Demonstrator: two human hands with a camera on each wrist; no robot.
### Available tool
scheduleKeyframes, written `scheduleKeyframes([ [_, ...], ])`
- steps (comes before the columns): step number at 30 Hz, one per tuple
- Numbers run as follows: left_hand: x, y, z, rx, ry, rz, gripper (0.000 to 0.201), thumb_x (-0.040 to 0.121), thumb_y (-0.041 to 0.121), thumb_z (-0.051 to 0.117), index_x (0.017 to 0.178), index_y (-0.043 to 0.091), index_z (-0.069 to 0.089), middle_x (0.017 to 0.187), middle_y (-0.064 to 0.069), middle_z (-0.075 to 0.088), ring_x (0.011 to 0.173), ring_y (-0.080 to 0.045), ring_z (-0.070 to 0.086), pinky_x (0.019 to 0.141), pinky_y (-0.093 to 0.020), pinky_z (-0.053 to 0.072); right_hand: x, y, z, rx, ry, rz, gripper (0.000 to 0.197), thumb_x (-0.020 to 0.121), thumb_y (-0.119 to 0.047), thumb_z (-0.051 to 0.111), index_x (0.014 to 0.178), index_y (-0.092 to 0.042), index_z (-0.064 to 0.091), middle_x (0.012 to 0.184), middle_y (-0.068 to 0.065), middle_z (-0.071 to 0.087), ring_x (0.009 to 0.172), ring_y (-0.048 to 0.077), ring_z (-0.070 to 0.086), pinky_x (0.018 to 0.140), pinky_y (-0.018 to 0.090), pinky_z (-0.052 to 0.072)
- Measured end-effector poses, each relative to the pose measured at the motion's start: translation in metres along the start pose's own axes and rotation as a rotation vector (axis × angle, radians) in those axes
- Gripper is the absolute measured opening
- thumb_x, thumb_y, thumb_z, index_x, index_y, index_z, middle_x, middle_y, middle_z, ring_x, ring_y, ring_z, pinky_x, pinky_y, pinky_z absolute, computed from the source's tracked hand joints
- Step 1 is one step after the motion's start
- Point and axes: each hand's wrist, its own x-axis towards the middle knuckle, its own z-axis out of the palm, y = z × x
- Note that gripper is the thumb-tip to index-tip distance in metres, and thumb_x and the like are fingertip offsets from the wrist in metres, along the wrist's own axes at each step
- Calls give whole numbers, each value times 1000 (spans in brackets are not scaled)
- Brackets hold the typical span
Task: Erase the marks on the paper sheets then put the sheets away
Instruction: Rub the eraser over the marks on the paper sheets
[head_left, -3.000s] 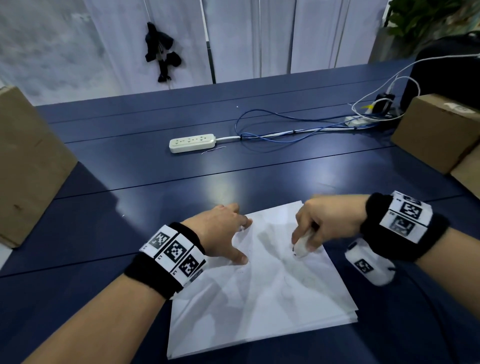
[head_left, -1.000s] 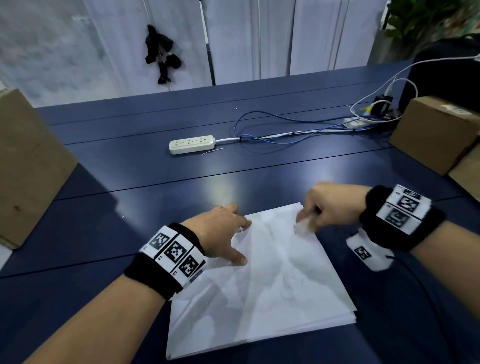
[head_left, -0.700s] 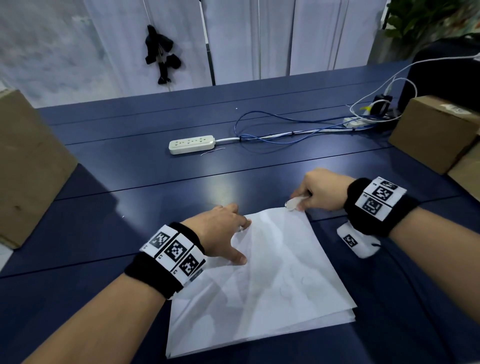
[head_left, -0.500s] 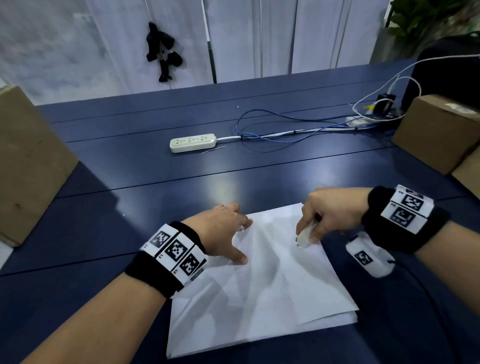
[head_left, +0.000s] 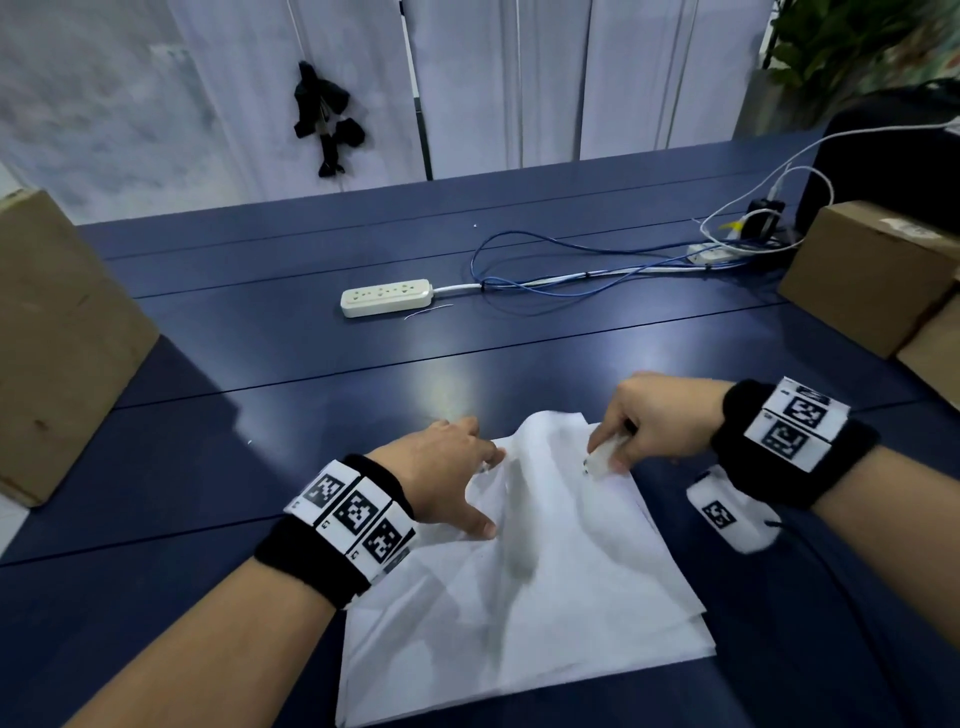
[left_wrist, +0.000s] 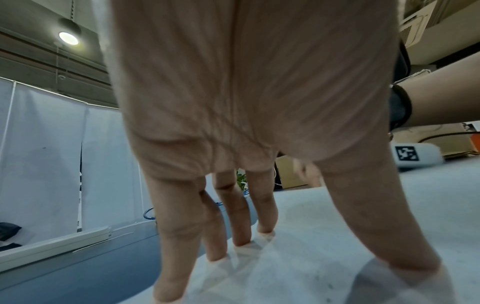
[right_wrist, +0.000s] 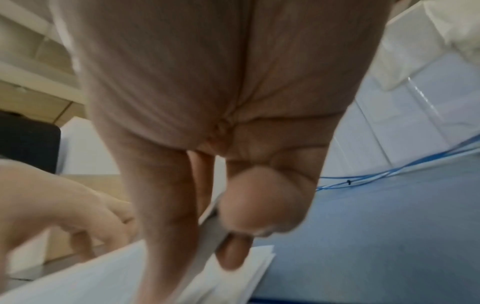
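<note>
A stack of white paper sheets (head_left: 545, 597) lies on the dark blue table (head_left: 260, 467) in front of me. My left hand (head_left: 462, 486) presses on the stack's upper left with straight, spread fingers (left_wrist: 241, 226) flat against the top sheet (left_wrist: 324, 257). My right hand (head_left: 623, 447) pinches a small white eraser (head_left: 602, 460) and holds its tip on the sheet near the far right corner. In the right wrist view the eraser (right_wrist: 214, 226) shows between thumb and index finger, blurred. The top sheet bulges up between my hands. I see no clear marks on it.
A white power strip (head_left: 385, 297) and blue cables (head_left: 571, 270) lie across the table behind the paper. Cardboard boxes stand at the left edge (head_left: 57, 353) and the right edge (head_left: 872, 270). A white tagged unit (head_left: 727, 514) hangs under my right wrist beside the stack.
My right hand has swept the eraser back and forth: out to the sheet's far corner, then back onto the sheet. The top sheet has buckled upward. My left hand has stayed put.
</note>
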Motion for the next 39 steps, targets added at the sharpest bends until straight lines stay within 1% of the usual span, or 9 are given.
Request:
scheduleKeyframes([
  [3, -1, 1, 1, -5, 0, -5, 75, 72, 58, 75, 134, 27, 47, 116, 2, 43, 109, -22, 45, 88, -38, 47, 12, 5, -7, -36, 111, 53, 28, 76, -47, 72, 104, -41, 72, 53, -26, 57, 60, 2, 51, 74, 26, 51],
  [6, -1, 1, 0, -7, -6, -6, 75, 73, 57, 75, 136, 28, 46, 117, 2, 43, 110, -22, 44, 89, -38, 47, 11, 10, -6, -60, 135, 82, 27, 77, -43, 72, 104, -41, 72, 71, -20, 68, 72, 5, 54, 81, 32, 53],
  [12, -1, 0, 0, -12, -8, -1, 75, 72, 57, 75, 136, 28, 47, 116, 2, 43, 110, -22, 45, 88, -38, 48, -11, -1, 5, -34, -55, 26, 32, 71, -42, 76, 102, -39, 72, 74, -8, 68, 69, 4, 57, 73, 25, 51],
  [14, -1, 1, 0, -15, -10, -2, 76, 72, 57, 75, 136, 29, 46, 116, 3, 42, 110, -22, 44, 88, -38, 47, -7, 1, 1, -75, 42, 86, 27, 74, -37, 73, 101, -37, 73, 69, -13, 66, 70, 5, 58, 73, 26, 51],
  [18, -2, 1, 1, -18, -12, -10, 75, 73, 57, 75, 136, 27, 46, 116, 2, 42, 110, -22, 45, 90, -41, 48, -6, 10, -17, -136, 268, 236, 22, 80, -30, 66, 101, -33, 73, 81, -8, 67, 85, 20, 60, 79, 34, 53],
  [20, -3, 1, 1, -16, -7, -14, 75, 73, 56, 75, 136, 27, 47, 116, 2, 43, 110, -22, 45, 90, -40, 48, -13, 4, -19, -74, 271, 190, 20, 79, -30, 68, 99, -34, 72, 74, -16, 61, 81, 14, 56, 78, 29, 50],
  [26, -6, 0, 5, -42, 43, -17, 84, 72, 56, 76, 143, 29, 41, 119, 3, 45, 113, -20, 50, 92, -41, 49, -36, -34, 14, 40, 156, 102, 19, 70, -24, 62, 87, -31, 66, 72, -18, 64, 74, 4, 58, 73, 29, 53],
  [32, -17, 4, 14, -48, 110, -51, 60, 78, 56, 70, 129, 33, 48, 119, 8, 50, 115, -16, 50, 86, -38, 49, -48, -46, 31, 49, 119, 80, 12, 73, -23, 54, 77, -30, 44, 73, -11, 58, 66, 8, 53, 60, 28, 48],
  [39, -35, 13, 10, -24, 210, -10, 62, 81, 59, 65, 135, 32, 49, 126, 6, 48, 118, -18, 46, 91, -36, 47, -61, -58, 37, 45, 72, 32, 24, 83, -32, 61, 91, -31, 39, 85, -16, 51, 73, 0, 50, 61, 16, 36],
])
